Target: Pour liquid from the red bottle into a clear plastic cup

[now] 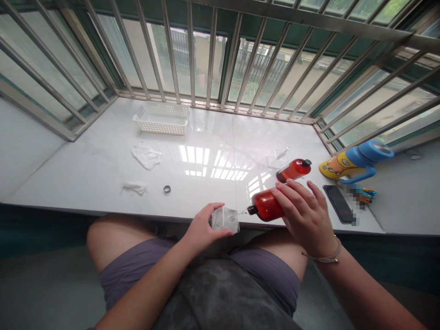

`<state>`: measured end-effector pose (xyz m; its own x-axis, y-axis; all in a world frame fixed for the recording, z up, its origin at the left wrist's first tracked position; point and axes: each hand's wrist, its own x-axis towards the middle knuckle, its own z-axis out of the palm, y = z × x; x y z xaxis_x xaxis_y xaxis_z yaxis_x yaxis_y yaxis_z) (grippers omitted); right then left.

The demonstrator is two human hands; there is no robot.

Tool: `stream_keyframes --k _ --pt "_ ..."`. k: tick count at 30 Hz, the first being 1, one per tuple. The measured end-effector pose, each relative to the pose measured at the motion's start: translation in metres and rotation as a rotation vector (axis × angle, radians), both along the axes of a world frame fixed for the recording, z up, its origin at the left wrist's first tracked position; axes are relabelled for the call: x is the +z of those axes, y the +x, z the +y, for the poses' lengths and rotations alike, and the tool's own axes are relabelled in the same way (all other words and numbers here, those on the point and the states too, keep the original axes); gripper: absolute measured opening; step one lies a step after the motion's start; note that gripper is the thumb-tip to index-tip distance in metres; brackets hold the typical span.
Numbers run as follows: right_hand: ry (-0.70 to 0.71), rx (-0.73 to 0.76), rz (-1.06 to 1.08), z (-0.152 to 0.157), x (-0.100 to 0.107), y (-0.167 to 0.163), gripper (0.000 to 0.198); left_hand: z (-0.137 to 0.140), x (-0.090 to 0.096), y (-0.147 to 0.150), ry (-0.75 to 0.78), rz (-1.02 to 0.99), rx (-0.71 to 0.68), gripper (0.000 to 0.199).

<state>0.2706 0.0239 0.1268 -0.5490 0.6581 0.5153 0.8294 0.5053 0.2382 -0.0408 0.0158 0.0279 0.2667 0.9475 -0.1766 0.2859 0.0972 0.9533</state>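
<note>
My left hand (206, 229) grips a small clear square container (225, 220) by its sides, just off the counter's front edge. In my right hand (305, 213) is a red-amber bottle (267, 206), tipped on its side with its uncapped black-threaded neck toward the container. Clear liquid runs from the bottle's mouth toward the container. Behind it a second red bottle (294, 170) with a black cap is on the counter. A small dark ring (167, 189), perhaps a cap collar, lies left of my left hand.
On the white counter (206, 133) are a white plastic basket (161, 121), crumpled white tissues (147, 156), a clear dish (277, 159), a black phone (338, 204) and a yellow-blue flask (354, 160). Metal bars (212, 55) stand along the windows behind.
</note>
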Motion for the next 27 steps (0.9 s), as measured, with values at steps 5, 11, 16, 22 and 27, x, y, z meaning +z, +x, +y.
stream_keyframes --k 5,11,16,22,27 --pt "0.011 0.005 -0.019 0.0003 0.0014 0.0006 0.066 -0.0001 0.0006 -0.0004 -0.004 0.004 0.000 0.079" --pt "0.013 0.002 -0.030 0.0003 0.0040 -0.0002 0.065 -0.0003 -0.0007 -0.0010 -0.006 0.002 -0.006 0.079" --pt "0.012 0.001 -0.033 0.0010 0.0060 -0.0009 0.063 -0.0001 -0.0008 -0.0008 -0.008 -0.001 -0.009 0.080" --pt "0.014 0.018 -0.039 0.0024 0.0080 -0.0007 0.064 -0.0001 -0.0001 -0.0007 -0.008 0.006 -0.010 0.079" --pt "0.013 0.026 -0.034 0.0026 0.0093 -0.0004 0.066 0.0003 0.0005 -0.0007 -0.018 0.002 -0.010 0.079"
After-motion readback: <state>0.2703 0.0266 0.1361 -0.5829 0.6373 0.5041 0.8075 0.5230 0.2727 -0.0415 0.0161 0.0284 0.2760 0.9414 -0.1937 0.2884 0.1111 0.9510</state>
